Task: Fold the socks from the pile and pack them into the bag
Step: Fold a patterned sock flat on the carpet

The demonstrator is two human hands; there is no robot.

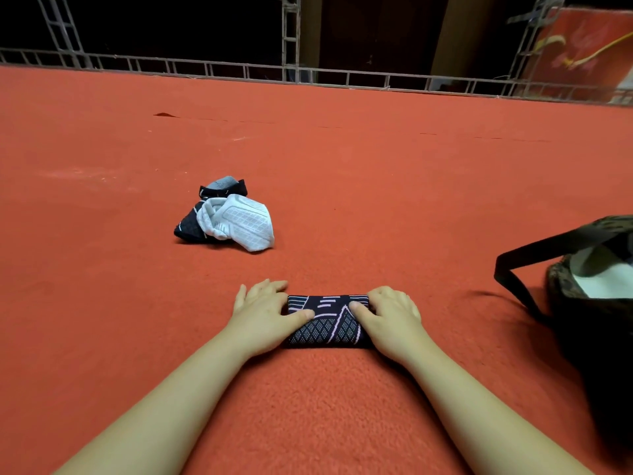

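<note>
**Two hands press a folded sock flat**

Both hands sit low in the middle of the frame. First comes the left hand [263, 311]. Its fingers lie mostly straight on the red carpet [342, 173], and its thumb rests on the left end of the dark folded sock [325, 322]. Next to it, the right hand [387, 313] lies on the right end, with its thumb on top and its fingers bent over the far edge. The sock lies flat on the carpet between them. I think the hands are holding it down so the fold stays neat and does not spring open.

Up and to the left, in the middle of the frame, is the pile [226, 214]. It has a white sock and some dark ones, all bunched up, well apart from the hands. Those still need folding.

Far over at the right edge stands the dark bag [582, 313]. Its top is open and its strap hangs out to the left. Something white shows inside it, but I cannot tell if it is a sock. The bag is near the right hand, so it looks easy to drop the folded sock in.
</note>
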